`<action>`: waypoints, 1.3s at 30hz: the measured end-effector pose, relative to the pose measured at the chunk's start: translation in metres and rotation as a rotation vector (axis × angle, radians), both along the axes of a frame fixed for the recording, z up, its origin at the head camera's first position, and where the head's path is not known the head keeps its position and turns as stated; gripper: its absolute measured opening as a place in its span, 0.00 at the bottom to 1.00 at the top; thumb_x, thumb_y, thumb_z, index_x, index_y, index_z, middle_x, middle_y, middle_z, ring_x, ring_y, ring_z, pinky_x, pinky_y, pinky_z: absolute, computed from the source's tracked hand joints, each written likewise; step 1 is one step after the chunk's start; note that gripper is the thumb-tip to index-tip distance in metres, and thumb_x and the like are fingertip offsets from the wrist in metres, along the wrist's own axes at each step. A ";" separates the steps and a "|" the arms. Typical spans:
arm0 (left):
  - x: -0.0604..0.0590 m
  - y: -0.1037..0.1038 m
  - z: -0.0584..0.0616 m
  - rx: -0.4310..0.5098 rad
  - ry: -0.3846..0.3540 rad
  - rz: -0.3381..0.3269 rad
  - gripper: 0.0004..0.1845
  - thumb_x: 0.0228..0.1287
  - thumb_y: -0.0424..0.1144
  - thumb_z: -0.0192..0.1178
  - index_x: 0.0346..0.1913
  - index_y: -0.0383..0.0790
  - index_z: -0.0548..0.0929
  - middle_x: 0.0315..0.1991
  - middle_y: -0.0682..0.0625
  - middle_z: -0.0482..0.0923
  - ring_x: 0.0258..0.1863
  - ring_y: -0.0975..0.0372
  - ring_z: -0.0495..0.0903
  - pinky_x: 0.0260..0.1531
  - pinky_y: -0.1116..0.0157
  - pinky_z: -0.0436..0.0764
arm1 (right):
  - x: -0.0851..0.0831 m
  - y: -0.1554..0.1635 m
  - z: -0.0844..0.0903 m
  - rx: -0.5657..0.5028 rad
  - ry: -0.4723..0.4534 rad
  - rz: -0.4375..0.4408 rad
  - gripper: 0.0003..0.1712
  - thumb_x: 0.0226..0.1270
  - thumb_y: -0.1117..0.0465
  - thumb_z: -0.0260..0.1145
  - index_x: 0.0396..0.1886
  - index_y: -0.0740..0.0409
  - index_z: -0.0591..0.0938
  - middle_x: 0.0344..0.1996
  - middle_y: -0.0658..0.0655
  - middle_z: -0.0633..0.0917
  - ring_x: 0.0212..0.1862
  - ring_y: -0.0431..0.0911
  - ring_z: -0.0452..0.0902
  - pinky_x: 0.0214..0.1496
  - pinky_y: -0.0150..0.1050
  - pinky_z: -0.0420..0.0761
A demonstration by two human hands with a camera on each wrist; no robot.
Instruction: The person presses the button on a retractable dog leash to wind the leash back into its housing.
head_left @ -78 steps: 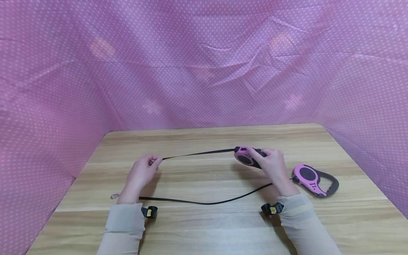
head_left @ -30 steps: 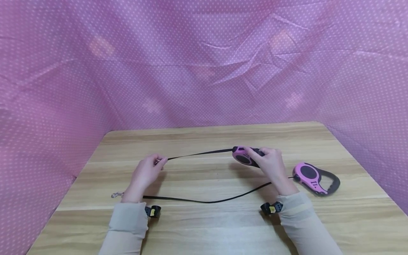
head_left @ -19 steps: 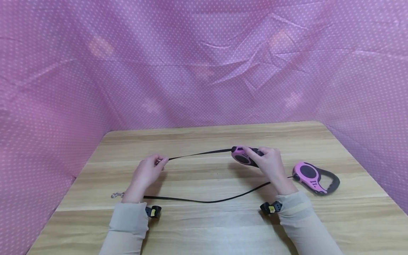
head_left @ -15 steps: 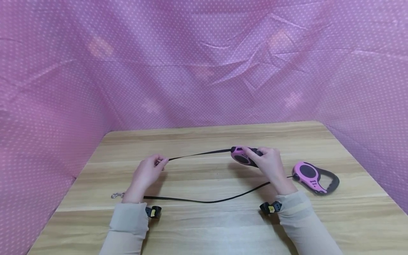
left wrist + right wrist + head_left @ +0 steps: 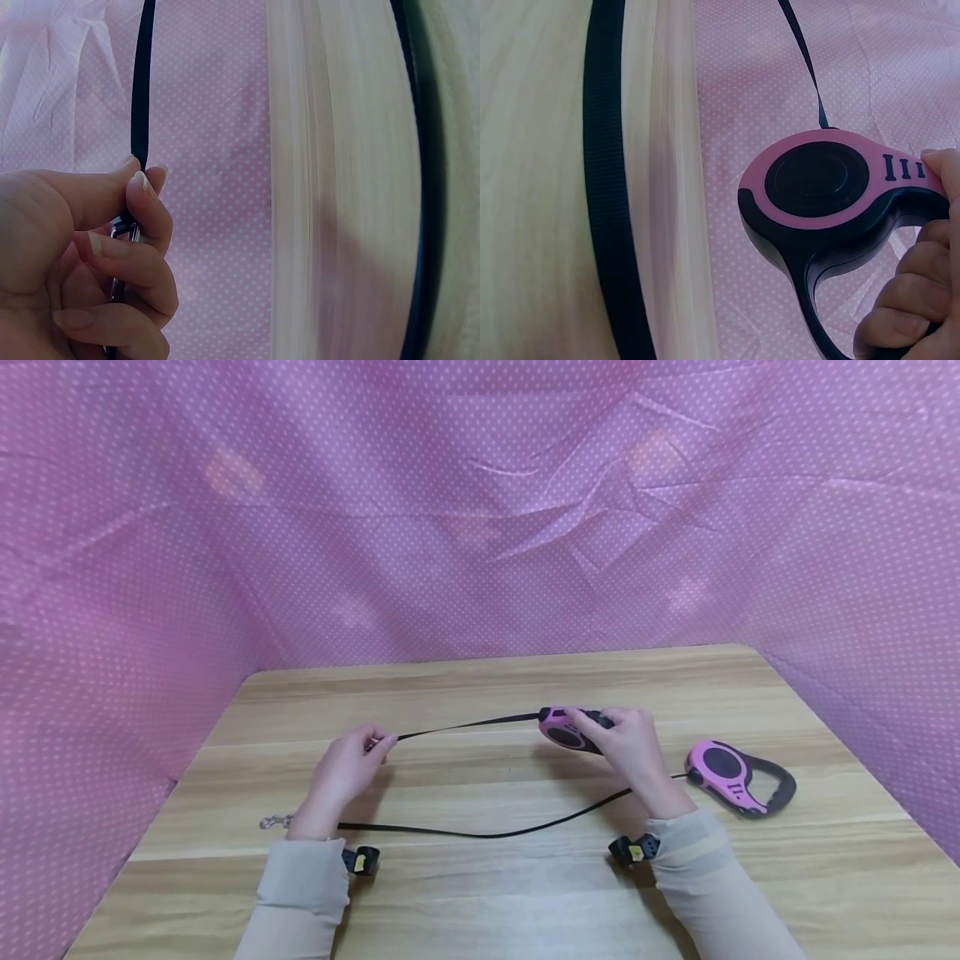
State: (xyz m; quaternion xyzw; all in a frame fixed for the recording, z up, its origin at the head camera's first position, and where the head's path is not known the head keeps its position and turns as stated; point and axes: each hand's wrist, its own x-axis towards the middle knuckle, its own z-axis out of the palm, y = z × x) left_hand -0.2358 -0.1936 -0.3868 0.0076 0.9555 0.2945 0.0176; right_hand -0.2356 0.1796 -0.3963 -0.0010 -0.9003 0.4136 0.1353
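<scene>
My right hand (image 5: pixel 636 747) grips the handle of a pink and black retractable dog leash (image 5: pixel 817 180), held above the table. Its black strap (image 5: pixel 468 724) runs out leftward, fairly straight, to my left hand (image 5: pixel 348 768). There the thumb and index finger pinch the strap's end, as the left wrist view shows. A metal clip (image 5: pixel 116 281) lies within the curled left fingers, partly hidden. A second pink and black retractable leash (image 5: pixel 723 764) rests on the table beyond my right wrist. Its strap (image 5: pixel 480 836) curves across the tabletop under both forearms, ending in a silver clip (image 5: pixel 276 821).
The wooden table (image 5: pixel 495 902) ends at a back edge against a pink dotted cloth (image 5: pixel 480 568), which also hangs at both sides. Each wrist wears a small black camera, the left camera (image 5: pixel 366 861) and the right camera (image 5: pixel 624 851).
Since the earliest frame my left hand has shifted slightly right and my right hand slightly left, so the held strap between them is a little shorter. Both holds stay the same.
</scene>
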 end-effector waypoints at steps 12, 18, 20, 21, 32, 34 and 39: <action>-0.001 0.001 -0.003 -0.024 0.017 -0.033 0.20 0.76 0.52 0.50 0.54 0.40 0.81 0.37 0.47 0.84 0.35 0.58 0.80 0.37 0.57 0.76 | 0.001 -0.002 0.001 0.004 -0.007 0.005 0.32 0.61 0.36 0.68 0.15 0.59 0.80 0.21 0.56 0.83 0.23 0.44 0.70 0.23 0.34 0.69; -0.001 0.003 -0.004 -0.023 0.012 -0.033 0.21 0.76 0.53 0.50 0.53 0.41 0.82 0.38 0.48 0.85 0.35 0.58 0.79 0.37 0.58 0.76 | 0.000 -0.001 -0.001 0.006 -0.011 -0.001 0.32 0.61 0.35 0.68 0.14 0.58 0.79 0.21 0.56 0.83 0.23 0.44 0.70 0.22 0.33 0.69; -0.001 0.003 -0.004 -0.020 0.006 -0.033 0.21 0.76 0.53 0.50 0.53 0.40 0.81 0.38 0.48 0.85 0.35 0.58 0.79 0.36 0.59 0.75 | 0.000 -0.002 -0.001 -0.001 -0.017 -0.002 0.33 0.60 0.35 0.68 0.12 0.58 0.77 0.20 0.55 0.82 0.22 0.43 0.69 0.22 0.33 0.69; -0.001 0.003 -0.004 -0.020 0.005 -0.033 0.21 0.76 0.53 0.50 0.53 0.41 0.81 0.38 0.48 0.85 0.35 0.59 0.79 0.36 0.60 0.75 | 0.000 -0.002 -0.001 -0.005 -0.019 -0.002 0.34 0.60 0.34 0.68 0.12 0.57 0.77 0.20 0.55 0.82 0.22 0.43 0.69 0.21 0.33 0.69; -0.001 0.004 -0.005 -0.013 0.024 -0.052 0.19 0.76 0.49 0.50 0.52 0.39 0.82 0.37 0.48 0.85 0.37 0.57 0.80 0.41 0.55 0.77 | 0.001 -0.003 0.000 -0.007 0.001 -0.001 0.32 0.61 0.37 0.68 0.13 0.59 0.79 0.20 0.55 0.82 0.22 0.44 0.70 0.22 0.33 0.69; -0.001 0.004 -0.006 -0.003 0.017 -0.057 0.19 0.76 0.49 0.50 0.53 0.38 0.82 0.38 0.47 0.85 0.37 0.57 0.80 0.42 0.54 0.77 | 0.002 -0.003 0.000 -0.003 -0.003 0.002 0.32 0.61 0.37 0.68 0.13 0.59 0.78 0.20 0.55 0.82 0.22 0.44 0.70 0.22 0.33 0.69; 0.000 0.006 -0.006 0.014 0.013 -0.074 0.19 0.77 0.47 0.50 0.54 0.37 0.81 0.39 0.46 0.85 0.37 0.57 0.80 0.42 0.54 0.78 | 0.003 -0.004 0.002 0.008 -0.015 0.005 0.31 0.62 0.36 0.67 0.16 0.59 0.80 0.21 0.55 0.82 0.23 0.44 0.70 0.23 0.33 0.69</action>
